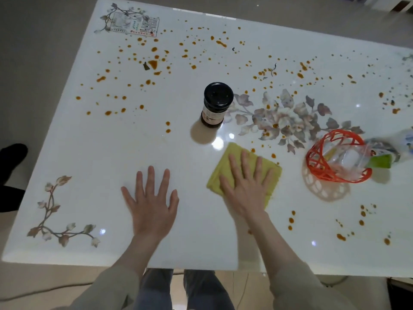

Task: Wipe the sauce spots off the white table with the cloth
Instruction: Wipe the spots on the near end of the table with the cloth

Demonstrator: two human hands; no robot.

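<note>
The white table [183, 242] with printed flower patterns is dotted with several orange-brown sauce spots [154, 63], thickest across its far half and also at the near right [291, 220]. A folded yellow-green cloth [232, 157] lies flat on the near middle of the table. My right hand [248, 186] presses on the cloth with straight, spread fingers. My left hand [152, 204] rests flat on bare tabletop to the left of the cloth, fingers spread, holding nothing.
A dark bottle with a black cap [215, 105] stands just beyond the cloth. An orange lattice basket [317, 171] with plastic packets sits to the right, a white bottle [404, 144] beside it. A printed card [135, 24] lies at the far left corner.
</note>
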